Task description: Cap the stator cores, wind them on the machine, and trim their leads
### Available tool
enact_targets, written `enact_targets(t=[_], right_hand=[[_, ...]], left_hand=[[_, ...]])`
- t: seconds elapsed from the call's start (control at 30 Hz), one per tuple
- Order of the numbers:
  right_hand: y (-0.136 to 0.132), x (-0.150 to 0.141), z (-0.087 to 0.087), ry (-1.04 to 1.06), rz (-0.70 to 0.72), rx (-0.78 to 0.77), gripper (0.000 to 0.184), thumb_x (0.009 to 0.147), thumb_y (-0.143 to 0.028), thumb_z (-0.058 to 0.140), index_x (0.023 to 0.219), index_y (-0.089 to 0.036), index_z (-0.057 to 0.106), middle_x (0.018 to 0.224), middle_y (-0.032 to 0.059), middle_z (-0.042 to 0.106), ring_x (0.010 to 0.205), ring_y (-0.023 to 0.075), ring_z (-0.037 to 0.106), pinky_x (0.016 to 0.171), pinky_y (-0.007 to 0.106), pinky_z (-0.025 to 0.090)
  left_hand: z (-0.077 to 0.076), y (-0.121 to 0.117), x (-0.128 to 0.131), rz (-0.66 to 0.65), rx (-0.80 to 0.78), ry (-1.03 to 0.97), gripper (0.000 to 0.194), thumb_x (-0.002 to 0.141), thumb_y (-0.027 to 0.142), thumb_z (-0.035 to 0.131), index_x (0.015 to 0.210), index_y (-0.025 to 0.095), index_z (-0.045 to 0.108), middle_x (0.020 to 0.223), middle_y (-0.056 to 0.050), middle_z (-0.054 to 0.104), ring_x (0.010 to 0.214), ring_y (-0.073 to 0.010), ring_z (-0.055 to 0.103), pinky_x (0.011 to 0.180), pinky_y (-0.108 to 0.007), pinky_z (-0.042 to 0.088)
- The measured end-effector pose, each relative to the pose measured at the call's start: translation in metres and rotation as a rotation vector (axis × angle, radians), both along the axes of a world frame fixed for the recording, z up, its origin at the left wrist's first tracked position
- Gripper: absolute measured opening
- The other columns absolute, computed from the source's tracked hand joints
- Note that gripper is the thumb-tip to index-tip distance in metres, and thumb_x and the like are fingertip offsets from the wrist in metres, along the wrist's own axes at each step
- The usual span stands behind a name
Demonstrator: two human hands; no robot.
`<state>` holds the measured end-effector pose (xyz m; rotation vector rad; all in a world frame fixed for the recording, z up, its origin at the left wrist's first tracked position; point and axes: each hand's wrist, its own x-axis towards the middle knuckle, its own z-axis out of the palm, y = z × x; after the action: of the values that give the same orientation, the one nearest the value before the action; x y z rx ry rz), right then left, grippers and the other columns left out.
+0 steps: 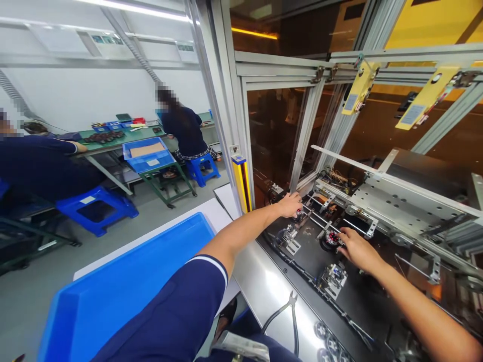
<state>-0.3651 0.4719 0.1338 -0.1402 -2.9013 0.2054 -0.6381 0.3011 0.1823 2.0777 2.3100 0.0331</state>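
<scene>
A round, red-centred part (332,239) sits on the black machine bed (307,259); the right hand (356,247) has bent fingers at its rim, though whether they grip I can't tell. Farther in, the left hand (290,205) covers another mount (299,214), its grasp hidden. It looks like adjusting seated parts; the next move calls for care around the thin rods (320,221).

Smooth plastic shows on the tray (132,284), matt cloth on the sleeve (173,309), glossy metal flares along the ledge (266,276), the bed (310,252) lies smooth but dull, satin metal climbs the frame (218,95), the panes (272,136) gleam like glass, and the discs (332,345) glint metallic!
</scene>
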Motion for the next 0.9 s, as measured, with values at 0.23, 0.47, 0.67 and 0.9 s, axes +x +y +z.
enact_targets(t=[0.23, 0.47, 0.67, 0.9], right_hand=[[0.018, -0.011, -0.039, -0.031, -0.004, -0.044, 0.030, 0.092, -0.039, 0.064, 0.110, -0.015, 0.063, 0.133, 0.0114, 0.056, 0.122, 0.0256, 0.054, 0.102, 0.049, 0.049], [0.025, -0.012, -0.049, -0.088, -0.012, -0.075, 0.030, 0.094, -0.039, 0.062, 0.114, -0.017, 0.063, 0.134, 0.0109, 0.056, 0.122, 0.0251, 0.055, 0.102, 0.049, 0.048], [0.025, -0.014, -0.051, -0.107, -0.004, -0.090, 0.031, 0.094, -0.040, 0.062, 0.115, -0.017, 0.063, 0.130, 0.0104, 0.058, 0.118, 0.0241, 0.057, 0.101, 0.049, 0.049], [0.020, -0.015, -0.055, -0.122, -0.026, -0.111, 0.034, 0.094, -0.038, 0.062, 0.120, -0.017, 0.061, 0.133, 0.0106, 0.056, 0.120, 0.0251, 0.056, 0.102, 0.050, 0.048]], left_hand=[[-0.028, 0.017, -0.023, -0.040, -0.074, 0.053, 0.037, 0.092, 0.036, 0.063, 0.124, 0.016, 0.060, 0.138, -0.011, 0.055, 0.128, -0.0287, 0.052, 0.107, -0.055, 0.044], [-0.033, 0.027, -0.038, -0.088, -0.113, 0.006, 0.036, 0.090, 0.035, 0.065, 0.121, 0.016, 0.062, 0.142, -0.011, 0.052, 0.135, -0.0306, 0.046, 0.110, -0.057, 0.039], [-0.030, 0.030, -0.037, -0.082, -0.172, -0.005, 0.035, 0.090, 0.035, 0.065, 0.120, 0.016, 0.062, 0.140, -0.011, 0.053, 0.133, -0.0300, 0.047, 0.110, -0.057, 0.040], [-0.043, 0.041, -0.041, -0.034, -0.277, -0.049, 0.037, 0.093, 0.036, 0.061, 0.125, 0.017, 0.059, 0.133, -0.011, 0.058, 0.121, -0.0265, 0.058, 0.101, -0.052, 0.049]])
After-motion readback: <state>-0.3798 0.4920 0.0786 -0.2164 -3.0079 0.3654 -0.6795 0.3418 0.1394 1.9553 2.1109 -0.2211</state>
